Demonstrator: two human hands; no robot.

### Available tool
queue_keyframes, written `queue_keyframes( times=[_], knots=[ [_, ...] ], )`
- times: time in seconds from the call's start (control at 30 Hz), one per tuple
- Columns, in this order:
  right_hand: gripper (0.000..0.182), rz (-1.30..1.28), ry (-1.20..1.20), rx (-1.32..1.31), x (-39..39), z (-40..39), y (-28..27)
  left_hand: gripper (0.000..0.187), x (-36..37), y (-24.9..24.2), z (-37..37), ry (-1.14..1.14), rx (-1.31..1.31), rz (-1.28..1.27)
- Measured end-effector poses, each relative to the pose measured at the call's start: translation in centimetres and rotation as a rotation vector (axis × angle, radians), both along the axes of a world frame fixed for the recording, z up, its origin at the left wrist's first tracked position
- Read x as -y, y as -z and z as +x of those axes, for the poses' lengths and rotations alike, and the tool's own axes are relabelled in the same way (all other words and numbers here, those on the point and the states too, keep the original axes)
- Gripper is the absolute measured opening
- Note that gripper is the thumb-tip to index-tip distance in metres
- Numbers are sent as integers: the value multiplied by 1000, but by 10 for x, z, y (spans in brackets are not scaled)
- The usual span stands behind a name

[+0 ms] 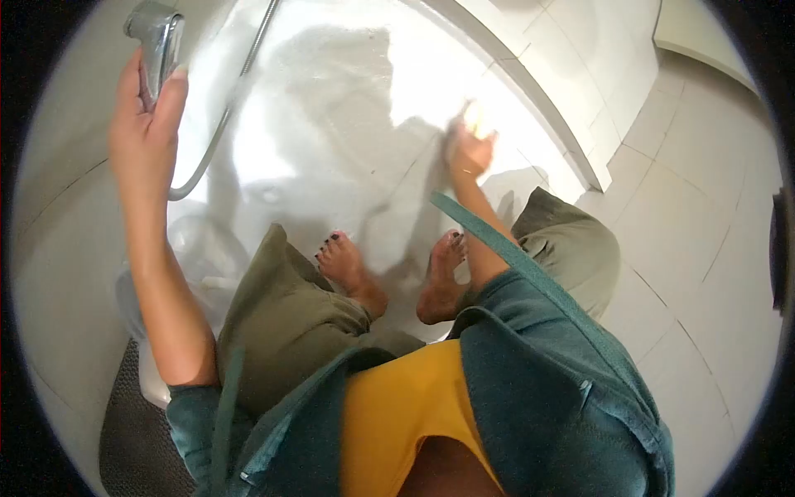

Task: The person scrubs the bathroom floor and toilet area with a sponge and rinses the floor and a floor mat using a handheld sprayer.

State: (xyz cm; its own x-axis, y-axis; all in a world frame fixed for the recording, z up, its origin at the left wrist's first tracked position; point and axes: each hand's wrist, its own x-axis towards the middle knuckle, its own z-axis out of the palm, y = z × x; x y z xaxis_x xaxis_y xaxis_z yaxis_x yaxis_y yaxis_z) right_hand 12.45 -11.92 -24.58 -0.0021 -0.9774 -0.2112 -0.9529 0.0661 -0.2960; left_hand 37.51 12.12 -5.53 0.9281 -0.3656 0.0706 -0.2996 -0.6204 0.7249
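My left hand (147, 124) is wrapped round the handle of a chrome hand sprayer (162, 45), raised at the upper left. From it a flexible metal hose (243, 79) loops down past my wrist. Low at the right of the white shower floor (331, 116), my right hand (472, 153) is closed on a pale yellowish, sponge-like thing (474, 118). Strong glare washes out its edges. That hand is down by the floor, close to the raised curb; my body leans over between the two arms.
My bare feet (352, 269) stand on the wet, shiny floor. A curved white curb (538, 108) borders the right side, with grey tiles (662, 248) beyond. Clear plastic containers (203, 257) and a dark textured mat (124, 422) lie at the left.
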Motion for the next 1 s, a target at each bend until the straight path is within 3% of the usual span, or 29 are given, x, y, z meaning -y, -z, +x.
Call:
queue_keyframes(
  times=[0.03, 0.07, 0.1, 0.13, 0.17, 0.23, 0.27, 0.37, 0.4, 0.43, 0.5, 0.57, 0.63, 0.67, 0.7, 0.77, 0.8, 0.9, 0.97, 1.0],
  knots=[
    [59, -175, -162, 197, -16, 5, 48, 49, 2, 1, 0, -17, -16, -13],
    [53, -243, -357, 217, -41, 31, 51, 48, 3, 3, -4, -37, -39, -23],
    [47, 289, -177, 341, -59, 73, 12, 48, 6, 3, -4, -32, -42, -24],
    [46, 225, -421, 195, -81, 105, 19, 48, 10, 3, -3, -8, -19, -1],
    [55, 411, -587, 273, -95, 132, 8, 48, 13, 2, -1, 16, 7, 23],
    [53, 384, -792, 382, -111, 169, -2, 47, 15, -1, 3, 16, 7, 32],
    [53, 376, -800, 415, -107, 172, -12, 47, 14, -12, 0, 13, 17, 45],
    [52, 69, -511, 396, -64, 144, -7, 46, 6, -8, 1, 37, 112, -12],
    [48, 202, -334, 545, -34, 128, -32, 46, 3, -7, 1, 28, 120, -10],
    [44, 96, -215, 338, -2, 114, -19, 44, 2, -6, -1, 25, 34, -8],
    [41, -83, -205, 190, 36, 93, -15, 42, 3, -6, -6, 15, -57, -6],
    [44, -73, -327, 166, 31, 120, -10, 42, 8, -7, -9, -5, -90, 2],
    [42, 218, -507, 212, 5, 161, 3, 43, 11, -4, -7, 10, -56, -24],
    [42, 104, -716, 183, -28, 176, 0, 43, 12, -5, -4, 26, -17, -55],
    [39, 230, -1008, 205, -57, 177, 18, 43, 14, -8, -1, 20, -3, -54],
    [40, 151, -1384, 109, -108, 162, 7, 45, 15, -10, 2, -11, -45, 53],
    [40, 154, -1380, 114, -102, 162, 8, 45, 12, -9, 4, -7, -43, 59],
    [36, 108, -1073, 209, -24, 173, 9, 48, 2, 0, 5, -7, 73, 37],
    [33, 412, -713, 313, 31, 191, -9, 51, 0, 1, -2, -12, 88, 40],
    [33, 413, -722, 319, 25, 195, -9, 51, 3, -2, 0, -20, 95, 43]
  ],
)
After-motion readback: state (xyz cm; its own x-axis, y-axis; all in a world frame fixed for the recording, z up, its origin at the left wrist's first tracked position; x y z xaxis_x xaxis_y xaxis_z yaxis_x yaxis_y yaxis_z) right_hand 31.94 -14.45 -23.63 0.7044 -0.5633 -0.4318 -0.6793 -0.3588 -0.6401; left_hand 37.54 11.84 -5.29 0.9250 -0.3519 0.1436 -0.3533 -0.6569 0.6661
